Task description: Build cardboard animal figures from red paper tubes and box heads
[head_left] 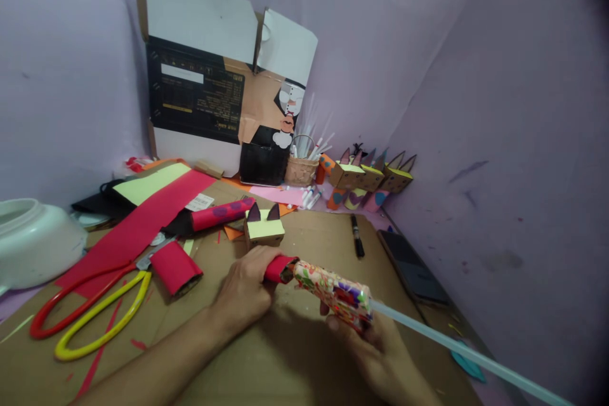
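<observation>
My left hand (250,282) is closed round a short red paper-covered tube (280,269), whose open end faces right. In my right hand (364,346) is a flower-patterned hot glue gun (335,292), its nozzle at the mouth of the tube. A long translucent glue stick (451,344) sticks out of the gun's back end toward the lower right. Just behind my left hand stands a small cardboard cat head (264,228) with a pale yellow top and dark pointed ears. A second short red tube (176,268) lies to the left.
Scissors (102,311) with red and yellow handles lie at the left, near a red paper strip (143,228) and a white bowl (38,244). A black marker (356,238) and a phone (412,266) lie right. Behind are a basket (301,171), finished cat figures (373,177) and an unfolded box (195,89).
</observation>
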`<state>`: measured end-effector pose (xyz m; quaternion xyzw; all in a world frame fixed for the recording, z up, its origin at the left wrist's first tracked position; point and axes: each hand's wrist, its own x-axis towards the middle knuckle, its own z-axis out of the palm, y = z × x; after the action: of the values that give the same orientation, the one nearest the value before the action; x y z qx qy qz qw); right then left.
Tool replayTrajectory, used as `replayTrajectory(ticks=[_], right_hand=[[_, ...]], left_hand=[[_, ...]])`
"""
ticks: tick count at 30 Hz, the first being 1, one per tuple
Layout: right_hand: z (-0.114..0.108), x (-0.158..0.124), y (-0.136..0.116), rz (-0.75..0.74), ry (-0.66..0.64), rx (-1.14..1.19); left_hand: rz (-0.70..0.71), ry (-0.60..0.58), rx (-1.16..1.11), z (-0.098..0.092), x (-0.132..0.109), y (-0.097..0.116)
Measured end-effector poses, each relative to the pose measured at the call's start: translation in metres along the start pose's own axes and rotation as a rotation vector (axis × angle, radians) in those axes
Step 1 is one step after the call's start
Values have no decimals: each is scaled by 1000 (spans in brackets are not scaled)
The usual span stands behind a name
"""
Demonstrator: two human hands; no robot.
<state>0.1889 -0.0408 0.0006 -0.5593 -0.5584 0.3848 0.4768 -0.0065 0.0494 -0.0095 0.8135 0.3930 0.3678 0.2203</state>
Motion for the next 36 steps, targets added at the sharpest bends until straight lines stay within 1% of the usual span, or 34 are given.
replayTrajectory(ticks=[4,8,13,21,28,36], right_hand=[[-3,2,-4,-6,-31,-68],[-2,3,-7,22,7,-57],[-2,4,-11,36,6,-83],[-4,4,-4,52,12,-69],[-4,4,1,42,10,-72],[-5,5,-3,64,17,-93]], left_hand=[[11,10,2,1,0,-1],[11,18,4,1,-1,-1],[27,25,-1,0,0,0],[21,8,-3,-1,0,-1],[3,24,-5,-1,-2,-1],[-12,28,-14,-3,-1,1]])
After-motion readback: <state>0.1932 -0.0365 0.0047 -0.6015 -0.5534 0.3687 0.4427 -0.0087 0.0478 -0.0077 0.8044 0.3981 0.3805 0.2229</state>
